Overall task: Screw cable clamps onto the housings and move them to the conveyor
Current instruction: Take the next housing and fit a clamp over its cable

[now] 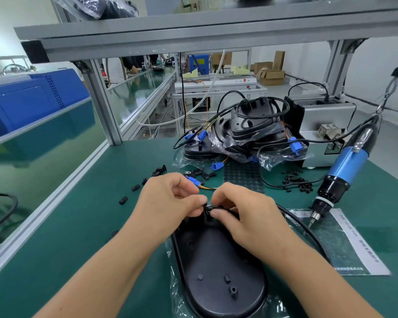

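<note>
A black oval housing [218,267] lies face down on the green mat right in front of me. At its far end, my left hand [172,198] and my right hand [244,210] meet. Their fingertips pinch a small black cable clamp [207,208] against the housing's black cable [306,230]. Orange wires with a blue connector [192,180] run out from behind my left hand. The clamp is mostly hidden by my fingers. Loose black clamps [157,172] lie scattered beyond my left hand.
A blue electric screwdriver [340,173] hangs tip-down at the right, over a printed plastic bag [352,244]. Black screws [296,182] lie scattered near it. A stack of housings in bags [246,131] sits at the back, beside a grey screw feeder [326,131]. The green conveyor [32,152] runs along the left.
</note>
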{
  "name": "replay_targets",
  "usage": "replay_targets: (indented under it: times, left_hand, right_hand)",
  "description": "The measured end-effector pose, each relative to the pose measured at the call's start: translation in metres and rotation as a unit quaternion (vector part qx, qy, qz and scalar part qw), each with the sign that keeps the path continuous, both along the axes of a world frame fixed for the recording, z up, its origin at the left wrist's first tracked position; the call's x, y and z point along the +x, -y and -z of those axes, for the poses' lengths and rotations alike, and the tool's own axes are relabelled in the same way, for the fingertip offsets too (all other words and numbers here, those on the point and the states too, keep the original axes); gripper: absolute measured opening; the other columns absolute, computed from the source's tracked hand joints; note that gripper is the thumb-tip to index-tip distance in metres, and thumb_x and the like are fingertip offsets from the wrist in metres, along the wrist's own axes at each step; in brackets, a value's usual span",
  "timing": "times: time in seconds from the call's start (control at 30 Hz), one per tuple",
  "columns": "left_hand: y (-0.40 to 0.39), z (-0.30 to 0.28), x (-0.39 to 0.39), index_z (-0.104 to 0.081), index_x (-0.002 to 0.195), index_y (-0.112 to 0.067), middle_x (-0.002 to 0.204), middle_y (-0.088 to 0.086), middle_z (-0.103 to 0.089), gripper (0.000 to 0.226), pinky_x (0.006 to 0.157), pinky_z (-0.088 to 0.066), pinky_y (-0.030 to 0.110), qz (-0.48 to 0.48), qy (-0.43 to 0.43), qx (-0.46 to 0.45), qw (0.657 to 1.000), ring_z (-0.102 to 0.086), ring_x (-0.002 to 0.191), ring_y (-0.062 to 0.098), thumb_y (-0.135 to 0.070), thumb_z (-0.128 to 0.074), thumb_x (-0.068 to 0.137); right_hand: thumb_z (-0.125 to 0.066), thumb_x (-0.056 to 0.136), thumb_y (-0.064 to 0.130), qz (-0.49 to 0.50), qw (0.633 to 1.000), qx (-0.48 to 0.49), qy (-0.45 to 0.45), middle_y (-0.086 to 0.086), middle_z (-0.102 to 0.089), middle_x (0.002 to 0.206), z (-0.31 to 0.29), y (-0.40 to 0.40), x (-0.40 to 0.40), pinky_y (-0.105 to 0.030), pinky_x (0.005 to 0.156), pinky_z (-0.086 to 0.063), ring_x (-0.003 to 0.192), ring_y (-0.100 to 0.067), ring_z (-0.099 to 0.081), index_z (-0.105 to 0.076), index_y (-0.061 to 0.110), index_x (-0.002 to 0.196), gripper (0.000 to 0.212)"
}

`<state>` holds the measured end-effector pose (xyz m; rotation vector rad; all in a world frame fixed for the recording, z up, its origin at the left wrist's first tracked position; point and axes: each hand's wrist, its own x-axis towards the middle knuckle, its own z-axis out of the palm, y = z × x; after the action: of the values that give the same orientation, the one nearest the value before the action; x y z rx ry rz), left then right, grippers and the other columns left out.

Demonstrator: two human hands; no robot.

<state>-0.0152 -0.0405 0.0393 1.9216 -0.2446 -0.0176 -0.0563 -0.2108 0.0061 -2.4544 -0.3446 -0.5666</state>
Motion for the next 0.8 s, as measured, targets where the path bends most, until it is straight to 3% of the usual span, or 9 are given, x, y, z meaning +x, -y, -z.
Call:
replay_targets:
  times: [0.17,0.3,0.37,0.5,0.63,0.8]
  left_hand:
    - [-0.004,0.002,-0.002,-0.075,0.070,-0.023,0.065,0.003,-0.073,0.012,0.069,-0.056,0.025,-0.005,-0.008,-0.006,1.000,-0.073,0.065,0.015,-0.012,-0.082,0.071]
    - [-0.004,0.005,-0.005,-0.075,0.076,-0.014,0.068,0.006,-0.074,0.013,0.069,-0.059,0.028,-0.005,-0.028,-0.027,0.999,-0.073,0.065,0.019,-0.002,-0.078,0.073]
    - [-0.003,0.006,-0.009,-0.071,0.087,-0.012,0.068,0.008,-0.073,0.019,0.062,-0.058,0.026,-0.004,-0.028,-0.045,0.999,-0.072,0.062,0.021,0.003,-0.074,0.076]
    - [0.000,0.011,-0.014,-0.066,0.097,-0.024,0.067,0.002,-0.073,0.028,0.059,-0.055,0.022,-0.029,0.015,-0.020,0.999,-0.069,0.060,0.016,-0.003,-0.073,0.079]
    - [0.006,0.017,-0.019,-0.063,0.096,-0.032,0.066,-0.008,-0.072,0.031,0.068,-0.055,0.028,-0.073,0.054,-0.005,0.996,-0.068,0.059,0.009,-0.013,-0.077,0.075]
    - [0.013,0.022,-0.025,-0.061,0.093,-0.036,0.068,-0.012,-0.072,0.033,0.068,-0.055,0.030,-0.107,0.087,-0.013,0.990,-0.068,0.062,0.009,-0.015,-0.078,0.074]
  right_hand:
    - [-0.068,0.084,0.034,0.009,1.000,0.002,-0.004,0.013,-0.063,0.086,0.002,0.000,0.002,-0.032,0.076,-0.050,0.080,-0.007,-0.059,-0.059,0.029,0.089,0.011]
    - [-0.066,0.085,0.034,0.013,1.000,-0.009,-0.006,0.011,-0.064,0.088,0.001,-0.001,0.002,-0.033,0.077,-0.050,0.082,-0.009,-0.060,-0.064,0.027,0.091,0.009]
    - [-0.066,0.086,0.033,0.012,1.000,-0.010,-0.003,0.010,-0.064,0.087,0.000,-0.002,0.001,-0.034,0.076,-0.050,0.081,-0.010,-0.061,-0.065,0.026,0.091,0.009]
    - [-0.067,0.086,0.031,0.013,1.000,-0.009,-0.003,0.009,-0.065,0.087,-0.001,-0.003,0.000,-0.036,0.076,-0.051,0.081,-0.012,-0.061,-0.065,0.024,0.090,0.008]
    - [-0.066,0.086,0.032,0.013,1.000,-0.018,-0.006,0.009,-0.064,0.088,-0.002,-0.003,0.000,-0.035,0.077,-0.050,0.083,-0.012,-0.061,-0.065,0.024,0.091,0.009]
    - [-0.065,0.087,0.033,0.016,1.000,-0.025,-0.007,0.010,-0.063,0.087,-0.003,-0.003,0.000,-0.034,0.077,-0.049,0.082,-0.012,-0.060,-0.064,0.025,0.090,0.009]
